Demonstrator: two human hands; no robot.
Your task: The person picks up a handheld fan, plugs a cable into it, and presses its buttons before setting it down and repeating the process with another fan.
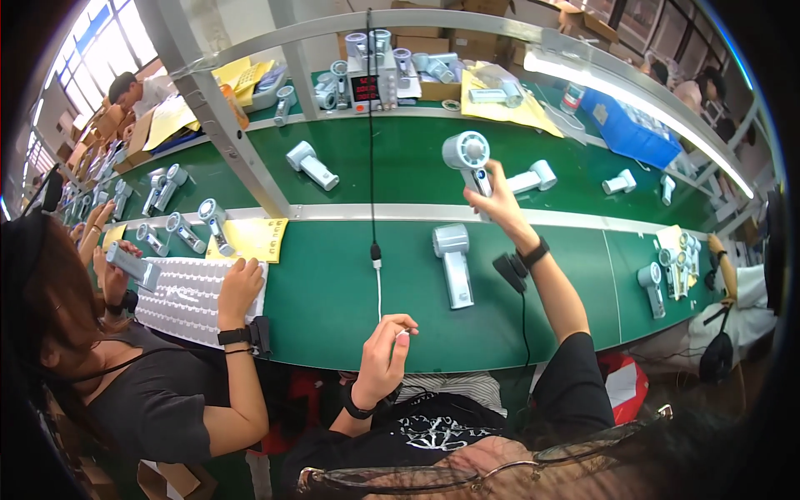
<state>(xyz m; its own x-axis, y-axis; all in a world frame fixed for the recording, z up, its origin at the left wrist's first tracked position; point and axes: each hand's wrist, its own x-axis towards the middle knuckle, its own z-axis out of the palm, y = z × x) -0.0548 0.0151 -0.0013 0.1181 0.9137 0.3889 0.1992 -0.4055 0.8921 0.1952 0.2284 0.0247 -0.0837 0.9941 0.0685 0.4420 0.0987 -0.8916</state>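
Right hand point(498, 196), raised over the green conveyor belt point(333, 292), is clamped on the handle of a white handheld fan point(468, 158); left hand point(385, 346), at the belt's near edge, pinches the white cable end point(403, 333) hanging from the black cord point(370, 125). Judged step: plugging in for test; the next move requires bringing plug and handle base together. A second fan point(452, 260) lies just beside the open belt between the hands.

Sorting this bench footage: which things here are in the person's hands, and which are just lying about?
In hand:
fan in right hand
white cable end at left hand

Lying about:
second fan on green belt
yellow sheet
meter
blue tray
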